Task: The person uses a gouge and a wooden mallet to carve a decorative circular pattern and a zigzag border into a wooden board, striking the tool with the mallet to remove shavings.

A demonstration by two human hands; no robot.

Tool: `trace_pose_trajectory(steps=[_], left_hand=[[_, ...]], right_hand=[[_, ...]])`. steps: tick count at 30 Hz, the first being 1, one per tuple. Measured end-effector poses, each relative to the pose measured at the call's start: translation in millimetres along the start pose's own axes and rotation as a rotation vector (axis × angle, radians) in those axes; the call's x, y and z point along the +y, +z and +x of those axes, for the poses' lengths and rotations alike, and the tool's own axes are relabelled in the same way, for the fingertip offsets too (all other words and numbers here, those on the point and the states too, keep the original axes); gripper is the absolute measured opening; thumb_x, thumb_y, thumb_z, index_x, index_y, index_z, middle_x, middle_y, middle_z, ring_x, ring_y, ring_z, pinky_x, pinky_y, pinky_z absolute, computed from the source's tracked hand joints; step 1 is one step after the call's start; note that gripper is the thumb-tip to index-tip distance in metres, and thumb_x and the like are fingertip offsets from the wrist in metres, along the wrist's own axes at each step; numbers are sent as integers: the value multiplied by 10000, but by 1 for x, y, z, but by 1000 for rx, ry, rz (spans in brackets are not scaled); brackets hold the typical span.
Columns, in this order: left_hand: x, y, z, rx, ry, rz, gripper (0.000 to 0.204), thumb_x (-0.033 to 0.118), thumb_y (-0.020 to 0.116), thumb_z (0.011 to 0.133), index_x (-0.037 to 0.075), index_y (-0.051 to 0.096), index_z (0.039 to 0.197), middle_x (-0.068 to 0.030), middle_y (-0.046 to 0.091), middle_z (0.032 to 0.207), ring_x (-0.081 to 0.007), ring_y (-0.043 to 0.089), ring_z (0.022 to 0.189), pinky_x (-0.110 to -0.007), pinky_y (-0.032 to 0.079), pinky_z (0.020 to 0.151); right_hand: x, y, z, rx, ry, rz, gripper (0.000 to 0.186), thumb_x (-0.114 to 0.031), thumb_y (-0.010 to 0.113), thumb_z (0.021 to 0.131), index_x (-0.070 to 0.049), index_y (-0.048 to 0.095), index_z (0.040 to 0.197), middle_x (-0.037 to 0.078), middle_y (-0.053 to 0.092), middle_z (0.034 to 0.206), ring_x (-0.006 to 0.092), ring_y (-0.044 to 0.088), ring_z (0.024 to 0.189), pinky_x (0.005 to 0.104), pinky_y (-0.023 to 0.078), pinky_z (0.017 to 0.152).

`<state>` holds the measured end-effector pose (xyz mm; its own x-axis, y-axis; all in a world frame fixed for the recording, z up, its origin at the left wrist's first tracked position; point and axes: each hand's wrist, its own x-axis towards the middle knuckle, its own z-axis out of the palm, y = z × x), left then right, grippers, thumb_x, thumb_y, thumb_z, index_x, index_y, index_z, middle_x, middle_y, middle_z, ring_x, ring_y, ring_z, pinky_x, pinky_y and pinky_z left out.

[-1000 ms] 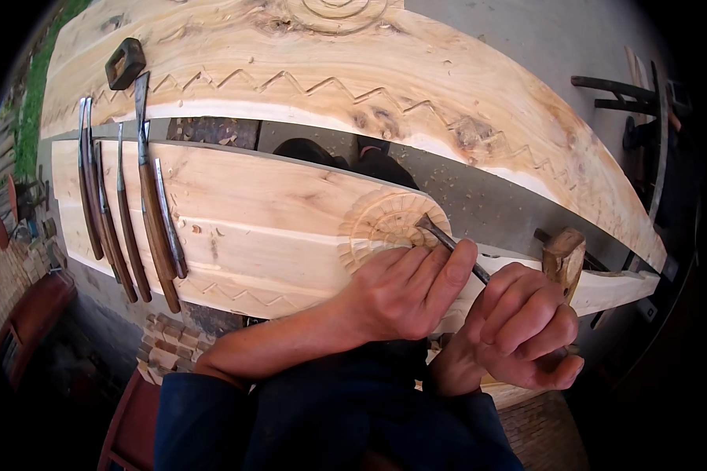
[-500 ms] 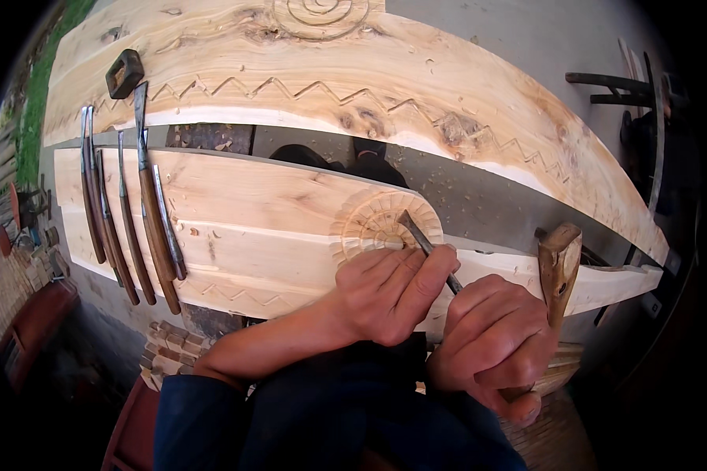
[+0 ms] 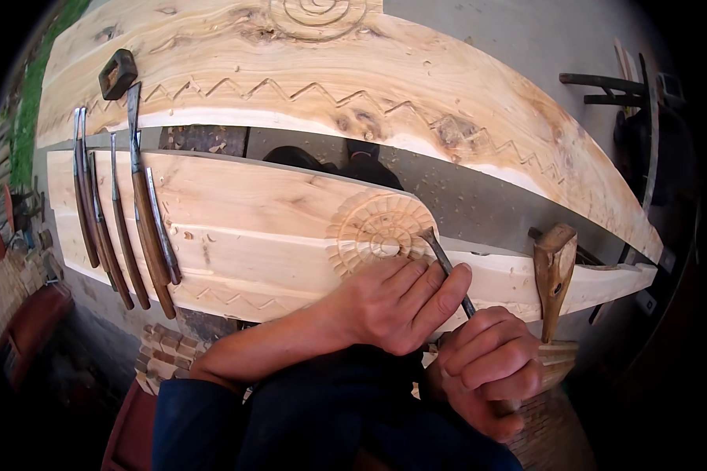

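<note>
The slim dark steel carving gouge [image 3: 446, 265] is laid slanting, tip up-left at the right edge of the round carved rosette [image 3: 379, 238] on the pale wooden plank [image 3: 236, 212]. Its shaft is pinched under the left hand [image 3: 397, 304]; its handle is clenched lower-right in the right hand [image 3: 487, 373].

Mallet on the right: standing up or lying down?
Lying down. The mallet rests flat across the near plank, handle toward the person, apart from both hands.
</note>
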<state>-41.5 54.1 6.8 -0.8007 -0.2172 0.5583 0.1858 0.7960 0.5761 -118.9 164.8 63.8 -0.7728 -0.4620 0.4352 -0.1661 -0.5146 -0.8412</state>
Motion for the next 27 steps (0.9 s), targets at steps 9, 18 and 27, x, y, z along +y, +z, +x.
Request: trace_pose_trajectory(steps=[9,18,27], left_hand=[[-2,4,-5,10,-13,47,326,51,706,892,-97,744,1180,-145,751,846,-231,758,732,-314,603,637],[-2,3,-7,2,-37,42,342,55,713,911,-104,734,1213,-153,750,868,-229,757,728,-313,585,615],[-2,3,-5,4,-49,48,315,37,721,921,-100,731,1205,-147,751,863,-218,752,707,-299,567,593]], right_hand=[[8,-4,3,-81,45,39,583,-509,658,1058,-143,431,664,2,565,594,122,528,393,256,385,409],[8,-11,3,-161,37,56,583,-516,578,1113,-66,520,747,71,646,648,181,583,448,298,421,391],[10,-10,12,-188,50,56,596,-515,568,1122,-52,521,750,85,646,650,179,576,441,297,404,383]])
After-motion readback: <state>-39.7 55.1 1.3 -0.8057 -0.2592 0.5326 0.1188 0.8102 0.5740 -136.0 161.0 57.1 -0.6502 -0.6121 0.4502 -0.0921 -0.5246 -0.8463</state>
